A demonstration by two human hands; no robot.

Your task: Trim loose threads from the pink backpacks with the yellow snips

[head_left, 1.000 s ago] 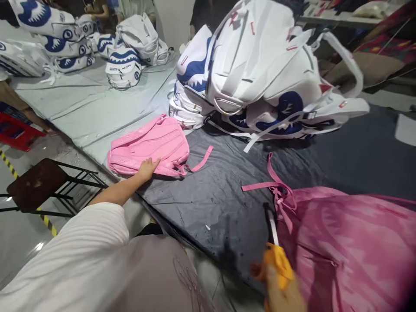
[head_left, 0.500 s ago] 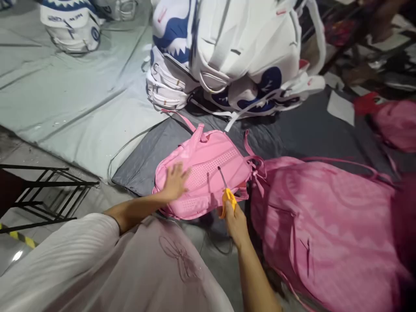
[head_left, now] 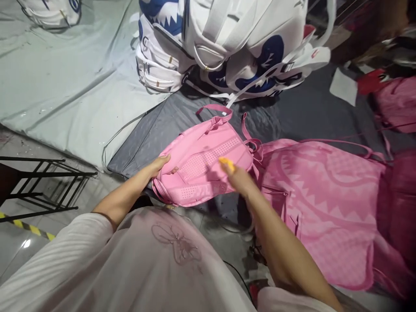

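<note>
A small pink backpack (head_left: 191, 143) lies at the middle, its perforated strip (head_left: 195, 168) facing up. My left hand (head_left: 160, 165) is closed on its left edge, the thumb on top and the fingers partly hidden in the pink fabric. Over the right part of the backpack, my right hand (head_left: 239, 178) is closed around yellow-handled scissors (head_left: 226, 164). The hand is smeared by motion, and the blades cannot be made out. A pink webbing strap (head_left: 214, 107) curls up from the far end of the backpack.
A larger pink patterned backpack (head_left: 328, 190) lies to the right. White-and-blue backpacks (head_left: 240, 39) are piled at the back on dark grey sheeting (head_left: 305, 104). On the left, a black metal frame (head_left: 55, 182) stands on the floor beside the pale sheeting (head_left: 65, 99).
My left hand has gone from lying flat on the backpack to gripping its left edge. The right hand with the scissors has moved up over the backpack, whose strap has shifted.
</note>
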